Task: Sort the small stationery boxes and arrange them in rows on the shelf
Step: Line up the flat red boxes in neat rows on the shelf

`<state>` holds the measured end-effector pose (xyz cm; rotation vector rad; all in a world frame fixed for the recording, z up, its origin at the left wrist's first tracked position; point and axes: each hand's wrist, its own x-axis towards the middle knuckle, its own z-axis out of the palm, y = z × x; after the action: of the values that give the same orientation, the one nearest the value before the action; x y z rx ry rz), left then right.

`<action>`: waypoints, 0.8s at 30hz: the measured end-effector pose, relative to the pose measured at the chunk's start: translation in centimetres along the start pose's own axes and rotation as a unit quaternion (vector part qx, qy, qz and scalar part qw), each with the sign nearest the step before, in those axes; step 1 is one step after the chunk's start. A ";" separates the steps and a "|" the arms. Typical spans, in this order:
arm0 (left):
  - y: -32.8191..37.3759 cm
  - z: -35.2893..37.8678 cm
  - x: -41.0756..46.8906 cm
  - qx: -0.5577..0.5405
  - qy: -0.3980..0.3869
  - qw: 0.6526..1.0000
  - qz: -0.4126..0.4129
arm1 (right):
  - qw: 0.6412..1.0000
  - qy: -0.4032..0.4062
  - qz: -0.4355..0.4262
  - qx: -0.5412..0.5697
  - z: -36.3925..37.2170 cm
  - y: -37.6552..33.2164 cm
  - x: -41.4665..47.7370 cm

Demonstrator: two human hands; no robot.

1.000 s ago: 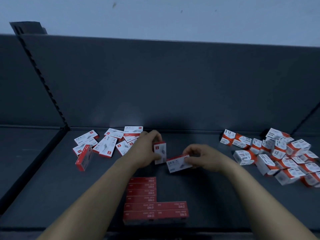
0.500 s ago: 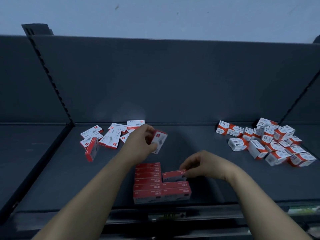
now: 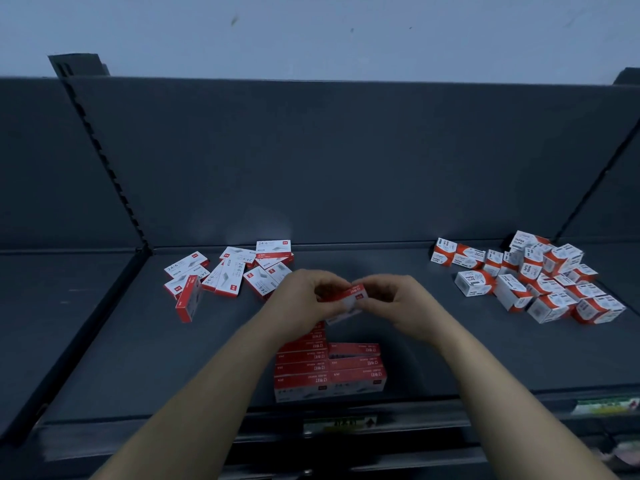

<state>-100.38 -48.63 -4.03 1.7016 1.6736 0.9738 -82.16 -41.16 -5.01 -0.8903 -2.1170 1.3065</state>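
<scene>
Both my hands meet over the middle of the dark shelf (image 3: 138, 358) and pinch one red-and-white staple box (image 3: 348, 299) between them. My left hand (image 3: 304, 303) grips its left end, my right hand (image 3: 394, 303) its right end. Just below them, red staple boxes stand on edge in two neat rows (image 3: 329, 372) near the shelf's front. A loose heap of the same flat staple boxes (image 3: 228, 275) lies at the back left. At the right is a pile of cube-like paper clip boxes (image 3: 530, 282).
The shelf's back panel (image 3: 346, 161) rises behind the boxes. A slotted upright (image 3: 104, 157) and a divider mark the left side, with another shelf bay beyond it. Price-tag strips (image 3: 339, 426) run along the front edge.
My right hand set its box into the right row and rose to meet my left hand. The box my left hand held is now gripped by both hands.
</scene>
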 end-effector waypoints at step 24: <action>-3.4 0.0 -4.5 0.118 0.015 0.989 -0.089 | 0.977 -0.164 0.119 -0.070 -0.2 1.7 -0.6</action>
<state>-102.16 -52.91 -7.31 1.6533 1.9882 0.7444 -81.16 -40.95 -6.54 -1.0776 -2.4402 1.5275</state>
